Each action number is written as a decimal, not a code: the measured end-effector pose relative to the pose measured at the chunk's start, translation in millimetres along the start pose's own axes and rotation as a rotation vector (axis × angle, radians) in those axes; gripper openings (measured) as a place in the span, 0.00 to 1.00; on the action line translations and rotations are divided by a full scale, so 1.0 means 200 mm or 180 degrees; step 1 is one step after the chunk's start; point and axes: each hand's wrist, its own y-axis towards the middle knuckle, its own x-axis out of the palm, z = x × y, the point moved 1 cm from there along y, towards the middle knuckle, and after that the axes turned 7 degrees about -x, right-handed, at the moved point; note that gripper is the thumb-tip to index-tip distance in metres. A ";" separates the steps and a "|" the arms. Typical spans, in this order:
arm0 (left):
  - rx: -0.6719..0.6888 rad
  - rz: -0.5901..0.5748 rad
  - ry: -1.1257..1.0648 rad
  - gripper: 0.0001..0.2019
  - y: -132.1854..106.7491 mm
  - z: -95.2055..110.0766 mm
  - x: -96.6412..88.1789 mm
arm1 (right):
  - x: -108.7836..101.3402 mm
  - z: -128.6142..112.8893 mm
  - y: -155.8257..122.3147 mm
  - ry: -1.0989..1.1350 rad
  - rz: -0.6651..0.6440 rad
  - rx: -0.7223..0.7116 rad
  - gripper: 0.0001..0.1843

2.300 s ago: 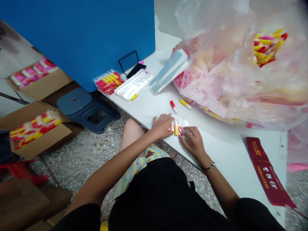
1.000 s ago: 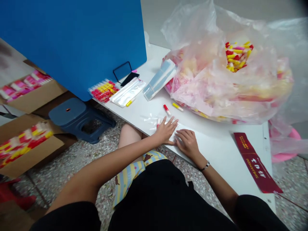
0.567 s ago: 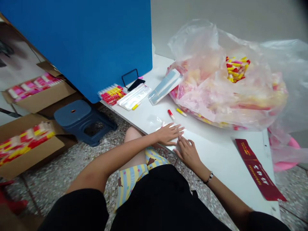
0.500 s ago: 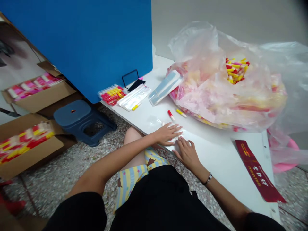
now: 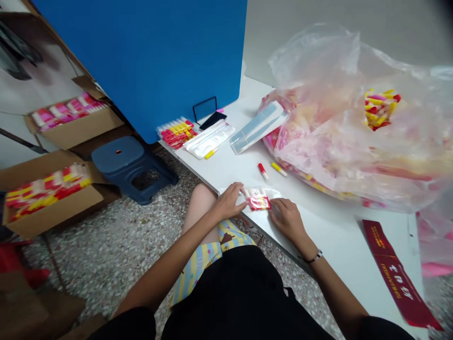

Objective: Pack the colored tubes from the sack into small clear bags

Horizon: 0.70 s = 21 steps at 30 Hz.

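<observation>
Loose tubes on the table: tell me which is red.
The red tube, lying just beyond the packet. Colour sets it apart: the yellow tube is at its right, another yellow one beside the bags.

**One Packet (image 5: 259, 202), Three Loose Tubes (image 5: 263, 171), Two Hands**

At the packet, one left hand (image 5: 229, 204) and one right hand (image 5: 287, 218), with a single bracelet (image 5: 316, 256). Among the loose tubes, one red-capped and two yellow-capped (one of these farther left, by a pile of sleeves). Two sleeve piles: one white (image 5: 209, 138), one bluish (image 5: 258, 127). Far left on the one white table (image 5: 348, 236): one phone (image 5: 213, 121), one wire stand (image 5: 205, 101) and several stacked packs (image 5: 176, 133), too crowded to count. To the right, one big bag (image 5: 339, 163) of uncountable tubes; nearer, one dark red strip (image 5: 396, 274). Left, off the table: one blue stool (image 5: 118, 153), two open boxes (image 5: 83, 130) of packs.
</observation>
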 end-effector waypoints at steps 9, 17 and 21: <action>-0.0143 0.0051 0.1301 0.14 0.02 0.05 0.09 | 0.03 -0.04 0.02 0.0017 0.0102 0.0146 0.15; 0.0056 -0.0333 0.1982 0.18 0.08 0.08 0.04 | 0.02 0.00 -0.08 0.0433 0.0321 0.0156 0.13; -0.0055 -0.0406 0.1810 0.19 0.11 0.13 0.00 | 0.01 0.05 -0.11 0.0641 0.0474 0.0199 0.10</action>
